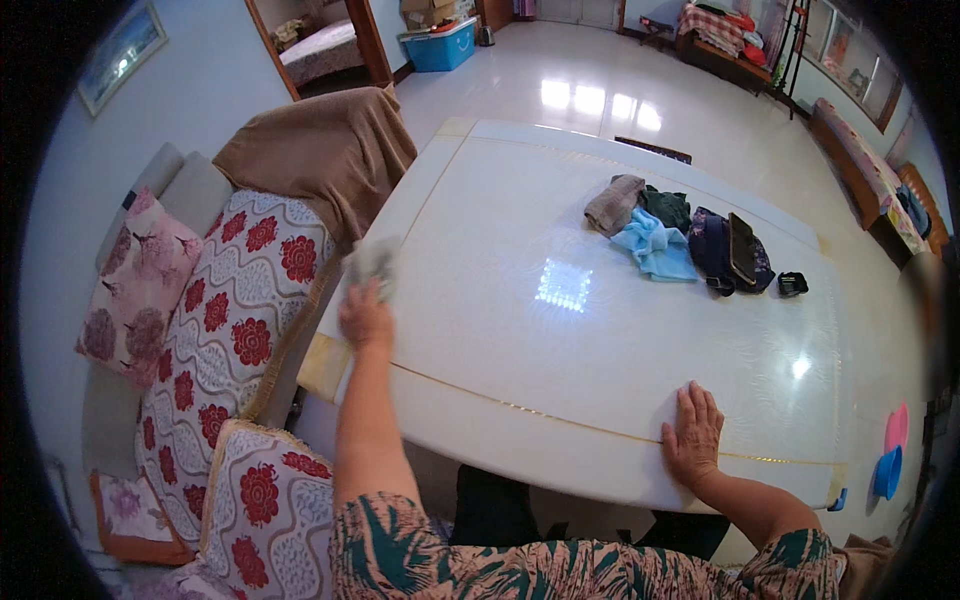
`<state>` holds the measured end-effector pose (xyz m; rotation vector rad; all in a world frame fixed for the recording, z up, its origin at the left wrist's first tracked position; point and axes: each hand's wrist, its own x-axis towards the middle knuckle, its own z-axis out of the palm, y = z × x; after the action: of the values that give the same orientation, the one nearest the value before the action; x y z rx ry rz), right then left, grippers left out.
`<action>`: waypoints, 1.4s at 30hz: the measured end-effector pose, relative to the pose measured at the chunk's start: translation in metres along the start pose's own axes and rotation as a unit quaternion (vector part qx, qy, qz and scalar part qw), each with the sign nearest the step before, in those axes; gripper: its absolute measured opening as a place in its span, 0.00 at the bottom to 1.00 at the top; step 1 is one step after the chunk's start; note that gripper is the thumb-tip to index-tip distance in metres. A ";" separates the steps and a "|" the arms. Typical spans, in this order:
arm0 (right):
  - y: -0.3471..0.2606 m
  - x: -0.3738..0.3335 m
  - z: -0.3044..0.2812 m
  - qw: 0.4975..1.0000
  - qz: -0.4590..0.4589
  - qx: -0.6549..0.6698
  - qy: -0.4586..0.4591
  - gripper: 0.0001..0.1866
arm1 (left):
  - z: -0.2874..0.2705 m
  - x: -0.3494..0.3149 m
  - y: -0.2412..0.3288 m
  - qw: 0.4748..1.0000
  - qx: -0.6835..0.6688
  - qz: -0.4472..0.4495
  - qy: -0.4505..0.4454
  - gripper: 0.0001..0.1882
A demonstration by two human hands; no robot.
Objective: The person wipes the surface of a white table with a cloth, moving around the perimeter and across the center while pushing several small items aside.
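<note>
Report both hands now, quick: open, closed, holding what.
Left hand: on a blurred, pale grey cloth; how tightly it grips cannot be told.
Right hand: open, palm down on the glossy white table, holding nothing.

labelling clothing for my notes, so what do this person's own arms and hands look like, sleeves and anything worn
The left hand and right hand wear no gloves, and the forearms are bare, with no watch visible. The left sleeve and right sleeve are short, with a streaky leaf-like pattern in dark green and peach. The left hand is too blurred to check for rings.
</note>
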<state>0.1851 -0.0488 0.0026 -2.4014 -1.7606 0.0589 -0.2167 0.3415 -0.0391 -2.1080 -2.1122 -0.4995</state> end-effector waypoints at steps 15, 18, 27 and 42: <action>-0.002 0.000 0.005 0.999 -0.003 -0.007 0.036 0.32 | -0.059 -0.189 0.037 0.971 -0.140 0.193 -0.022 0.33; 0.003 0.001 0.009 1.000 0.005 -0.005 0.028 0.32 | -0.075 -0.229 0.126 0.907 -0.254 0.328 -0.079 0.31; -0.006 0.006 -0.003 1.000 0.006 0.015 -0.004 0.34 | -0.028 -0.207 0.295 0.838 -0.289 0.451 -0.099 0.27; 0.003 -0.002 -0.003 1.000 0.011 -0.013 -0.003 0.34 | -0.001 0.004 -0.025 0.998 -0.021 -0.051 -0.029 0.24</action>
<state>0.1876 -0.0524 0.0048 -2.4404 -1.7478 0.0462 -0.2419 0.3449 -0.0404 -2.0683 -2.2707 -0.5051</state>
